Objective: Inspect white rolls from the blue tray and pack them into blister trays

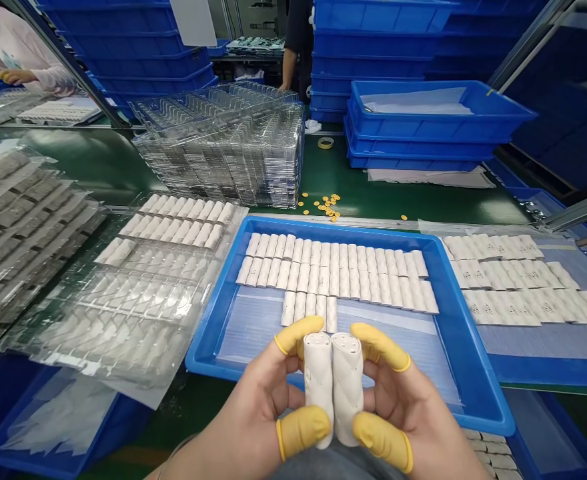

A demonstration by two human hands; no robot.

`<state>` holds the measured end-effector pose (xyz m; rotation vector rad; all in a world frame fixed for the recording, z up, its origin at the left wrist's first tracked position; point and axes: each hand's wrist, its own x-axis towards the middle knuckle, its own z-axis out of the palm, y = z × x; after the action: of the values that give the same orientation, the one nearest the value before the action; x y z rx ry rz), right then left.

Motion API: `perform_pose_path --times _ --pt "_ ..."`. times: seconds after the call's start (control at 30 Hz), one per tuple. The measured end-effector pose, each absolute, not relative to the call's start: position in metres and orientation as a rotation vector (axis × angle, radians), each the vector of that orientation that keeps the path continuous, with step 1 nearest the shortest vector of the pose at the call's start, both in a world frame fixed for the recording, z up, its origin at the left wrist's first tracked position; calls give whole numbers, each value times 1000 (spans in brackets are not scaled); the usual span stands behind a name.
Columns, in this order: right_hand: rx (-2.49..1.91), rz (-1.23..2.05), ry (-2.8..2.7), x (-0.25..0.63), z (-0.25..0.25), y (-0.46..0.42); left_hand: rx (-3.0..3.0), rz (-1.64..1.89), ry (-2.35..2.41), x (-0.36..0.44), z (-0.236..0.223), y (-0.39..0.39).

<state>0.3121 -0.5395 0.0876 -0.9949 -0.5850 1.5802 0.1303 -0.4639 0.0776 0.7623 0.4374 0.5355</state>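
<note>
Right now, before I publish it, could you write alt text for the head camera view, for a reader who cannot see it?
The left hand and right hand, in yellow finger cots, hold two white cylinders upright side by side above a blue tray holding rows of similar cylinders. Stacked clear plastic trays stand beyond it.

Left hand [258, 393] and right hand [406, 407], yellow finger cots [301, 430] on two fingers of each, each pinching an upright white ribbed cylinder [347, 387]; the pair side by side and touching, above a blue plastic tray [213, 320]. In the tray, tight rows of matching cylinders [333, 273] lying on a clear sheet [253, 327]. To the left, clear blister trays [158, 280] filled with more cylinders. Farther off, a tall stack of clear blister trays [218, 147], scattered small yellow discs [326, 207], blue crates [423, 113].
</note>
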Motion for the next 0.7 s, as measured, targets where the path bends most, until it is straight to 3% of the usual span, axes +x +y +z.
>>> perform_pose_path --times 0.7 --pt "-975 1635 -559 321 94 -539 745 576 432 132 79 -461"
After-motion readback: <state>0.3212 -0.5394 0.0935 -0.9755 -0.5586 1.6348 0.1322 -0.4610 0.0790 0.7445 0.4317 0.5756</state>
